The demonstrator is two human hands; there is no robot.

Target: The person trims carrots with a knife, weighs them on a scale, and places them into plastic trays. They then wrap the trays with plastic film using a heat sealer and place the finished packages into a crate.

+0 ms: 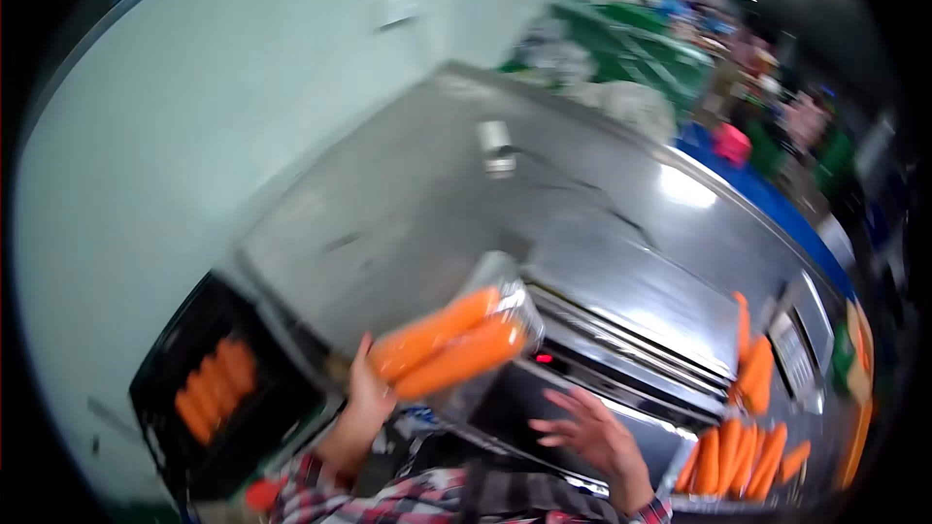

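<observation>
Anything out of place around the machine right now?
Mildly: a few loose carrots lie askew on the steel machine's right edge, apart from the neat row below. The left hand holds a bagged pair; right hand is open. Blur hides finer detail.

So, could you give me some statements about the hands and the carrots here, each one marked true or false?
1. The left hand holds a clear bag of carrots. True.
2. The right hand grips a carrot. False: it is open and empty.
3. The black crate has carrots in it. True.
4. The loose carrots lie left of the crate. False: they lie at the right, beside the steel machine.
</observation>
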